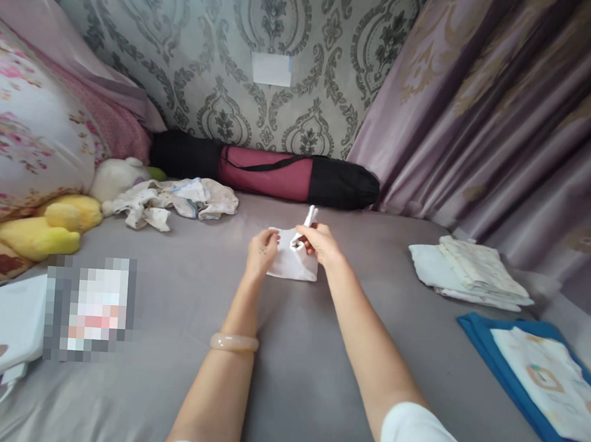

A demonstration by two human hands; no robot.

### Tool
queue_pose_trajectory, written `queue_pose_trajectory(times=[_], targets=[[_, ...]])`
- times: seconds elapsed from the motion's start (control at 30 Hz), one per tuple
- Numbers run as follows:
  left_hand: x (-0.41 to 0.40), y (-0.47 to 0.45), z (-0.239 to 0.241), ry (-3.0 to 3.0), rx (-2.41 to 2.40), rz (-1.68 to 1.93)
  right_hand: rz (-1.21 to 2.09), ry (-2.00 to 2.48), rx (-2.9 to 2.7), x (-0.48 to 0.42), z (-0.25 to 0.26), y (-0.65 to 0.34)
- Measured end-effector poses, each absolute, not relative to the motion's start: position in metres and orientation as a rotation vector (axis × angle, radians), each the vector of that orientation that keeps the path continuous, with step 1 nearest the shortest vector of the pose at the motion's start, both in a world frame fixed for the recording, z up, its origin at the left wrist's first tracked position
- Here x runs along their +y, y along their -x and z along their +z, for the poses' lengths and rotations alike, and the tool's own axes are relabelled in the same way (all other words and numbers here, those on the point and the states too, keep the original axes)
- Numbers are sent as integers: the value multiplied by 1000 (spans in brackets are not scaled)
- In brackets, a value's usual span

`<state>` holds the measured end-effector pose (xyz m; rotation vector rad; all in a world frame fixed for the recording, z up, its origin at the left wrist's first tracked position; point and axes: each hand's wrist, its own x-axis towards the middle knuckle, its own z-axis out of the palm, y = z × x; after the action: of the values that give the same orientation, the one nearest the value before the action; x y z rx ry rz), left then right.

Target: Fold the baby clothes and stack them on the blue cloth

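A small white cloth point(293, 266) lies on the grey bed sheet in front of me, partly folded. My right hand point(319, 241) pinches a narrow folded strip of it, which stands up at a slant above the rest. At the cloth's upper left edge is my left hand point(263, 251), its fingers curled in on the fabric; the fingertips are partly hidden. A pale bangle point(234, 342) circles my left forearm.
Crumpled baby clothes point(176, 200) lie at back left beside yellow plush toys point(49, 226). Folded cloths point(473, 268) and a blue folded piece point(511, 374) are at right. A white power bank point(6, 330) sits at left. A long black-and-maroon bag point(268, 173) lies along the wall.
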<state>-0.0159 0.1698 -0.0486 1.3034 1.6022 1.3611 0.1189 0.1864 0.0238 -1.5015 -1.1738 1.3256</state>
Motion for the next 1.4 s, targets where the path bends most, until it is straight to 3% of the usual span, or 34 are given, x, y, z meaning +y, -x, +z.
queue_pose_trajectory(times=[0.23,0.77,0.93,1.17,1.4], targets=[[166,43,-48,-798,1585,1452,1118,1655,-1433,196,-8,-83],[176,40,-65,-910,1616,1370,785,1970,-1749,187,-22,-56],[168,40,-59,-1057,1670,1371,902,1914,-1822,188,-24,-55],[170,41,-59,-1133,1832,1255,1524,1464,-1412,185,-10,-87],[175,40,-72,-1192,1865,1102,1095,1756,-1099,177,-12,-162]])
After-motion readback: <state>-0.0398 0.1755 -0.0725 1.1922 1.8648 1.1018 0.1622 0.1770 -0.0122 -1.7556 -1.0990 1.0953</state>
